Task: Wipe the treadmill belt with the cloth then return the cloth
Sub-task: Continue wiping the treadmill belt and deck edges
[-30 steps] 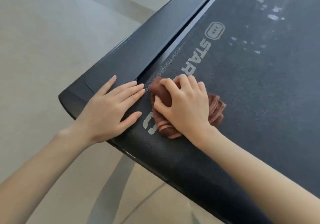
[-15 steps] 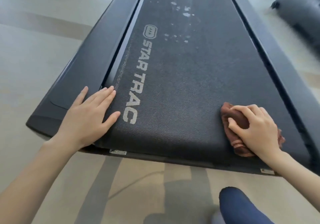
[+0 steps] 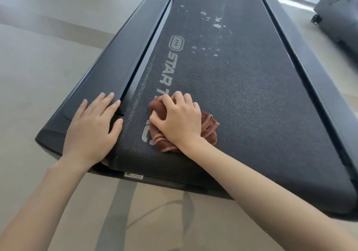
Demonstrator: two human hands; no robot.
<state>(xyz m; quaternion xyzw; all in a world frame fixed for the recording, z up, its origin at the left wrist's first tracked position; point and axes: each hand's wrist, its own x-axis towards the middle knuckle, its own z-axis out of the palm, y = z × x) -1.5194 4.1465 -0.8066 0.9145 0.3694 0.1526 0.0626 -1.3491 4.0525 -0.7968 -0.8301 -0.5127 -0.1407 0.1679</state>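
Mid-wipe on the treadmill belt (image 3: pixel 242 95) near its left edge, gripping the bunched cloth (image 3: pixel 210 128) under the right hand (image 3: pixel 180 121); bracing with the left hand (image 3: pixel 93 126), fingers straight, flat on the side rail (image 3: pixel 108 72). Next, probably: sweep farther up toward the white specks (image 3: pixel 217 26)

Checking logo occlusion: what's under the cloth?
The cloth, gripped by the right hand, lies on the belt over the logo; "STAR T" and a last letter show, the letters between are hidden.

Right hand (image 3: pixel 180 121) gripping brown cloth (image 3: pixel 209 128) on treadmill belt (image 3: pixel 242 95)
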